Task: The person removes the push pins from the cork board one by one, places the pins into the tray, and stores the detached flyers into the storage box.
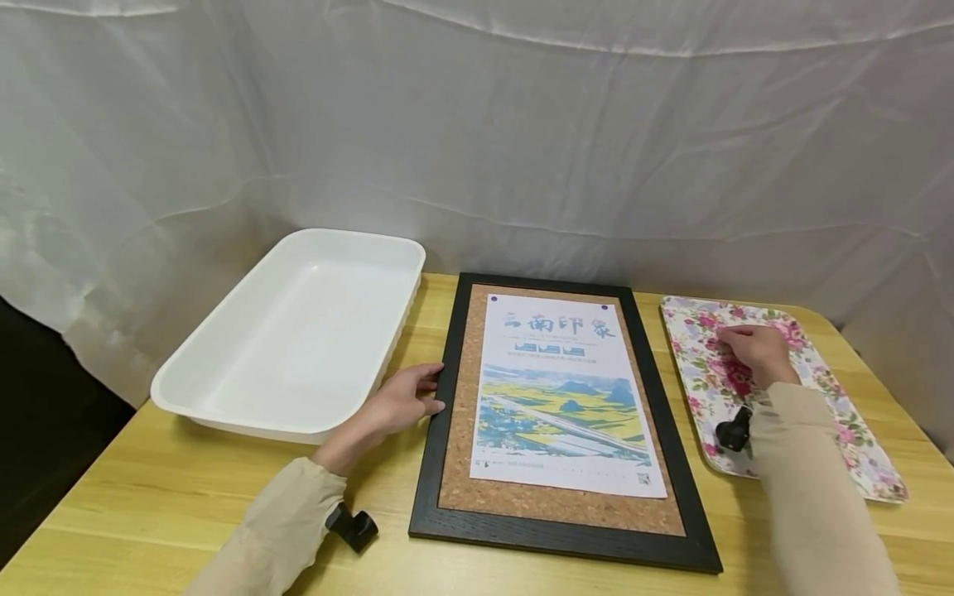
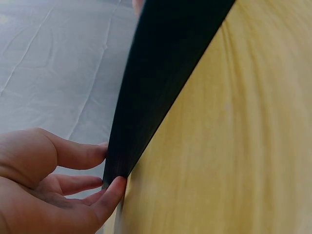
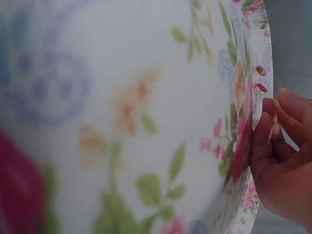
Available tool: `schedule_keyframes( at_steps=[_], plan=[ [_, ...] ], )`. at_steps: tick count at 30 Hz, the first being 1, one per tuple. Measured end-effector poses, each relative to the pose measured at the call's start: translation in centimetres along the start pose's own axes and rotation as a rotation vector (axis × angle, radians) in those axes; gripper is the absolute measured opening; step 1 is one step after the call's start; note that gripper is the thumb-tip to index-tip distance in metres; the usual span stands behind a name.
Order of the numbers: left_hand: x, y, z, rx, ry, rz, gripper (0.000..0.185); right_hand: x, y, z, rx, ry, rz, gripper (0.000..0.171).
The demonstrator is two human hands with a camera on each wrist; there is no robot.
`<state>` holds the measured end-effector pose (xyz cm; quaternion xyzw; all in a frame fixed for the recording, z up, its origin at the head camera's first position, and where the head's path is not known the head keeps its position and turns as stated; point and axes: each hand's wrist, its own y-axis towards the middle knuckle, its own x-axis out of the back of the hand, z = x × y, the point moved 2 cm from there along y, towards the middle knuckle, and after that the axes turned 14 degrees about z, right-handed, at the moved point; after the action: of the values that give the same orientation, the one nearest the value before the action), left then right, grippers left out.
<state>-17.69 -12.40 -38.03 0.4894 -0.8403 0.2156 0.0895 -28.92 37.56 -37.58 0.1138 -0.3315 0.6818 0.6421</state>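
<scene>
Corkboard with poster, worked by 2 bare hands. The black-framed corkboard [image 1: 551,505] lay flat at the centre of the head view, its long sides running up the frame. On it lay a printed poster [image 1: 566,397], with 1 purple tack [image 1: 493,298] at its upper left corner and another at its upper right; no tacks showed at the lower corners. The left hand [image 1: 402,399], left of centre, had its fingers apart, tips touching the corkboard's left edge, presumably to steady it. The poster lay just to the right of those fingers, beyond the rail.

The right hand [image 1: 760,352] was over the floral tray [image 1: 704,393] at right, well apart from the poster. Its fingers were bent and bunched close together; whether they pinched anything could not be told. In the right wrist view, 2 small tacks, 1 brownish [image 3: 261,70] and 1 magenta, appeared to lie on the tray just above the fingertips. The tray probably stood there to keep tacks within that hand's reach.

At left, a white basin [image 1: 298,323] rested on the wooden tabletop [image 1: 149,505]; a pale curtain [image 1: 522,149] filled the upper frame.
</scene>
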Motion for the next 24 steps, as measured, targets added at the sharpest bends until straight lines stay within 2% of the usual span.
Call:
schedule_keyframes(
  at_steps=[3,8,15,24],
  plan=[
    [0.0,0.0,0.0,0.0,-0.002,0.003,0.059,0.2,-0.1,0.2,-0.008,0.005,0.009,0.056],
    [0.0,0.0,0.1,0.0,-0.008,0.005,0.06,0.2,-0.2,0.9,0.0,-0.07,0.0,0.061],
    [0.1,0.1,0.2,0.0,-0.011,0.004,0.06,0.1,-0.1,2.4,0.097,-0.014,0.045,0.053],
    [0.0,0.1,0.2,0.004,-0.001,0.0,0.06,-1.1,0.5,4.5,0.189,-0.015,0.035,0.049]
  ],
)
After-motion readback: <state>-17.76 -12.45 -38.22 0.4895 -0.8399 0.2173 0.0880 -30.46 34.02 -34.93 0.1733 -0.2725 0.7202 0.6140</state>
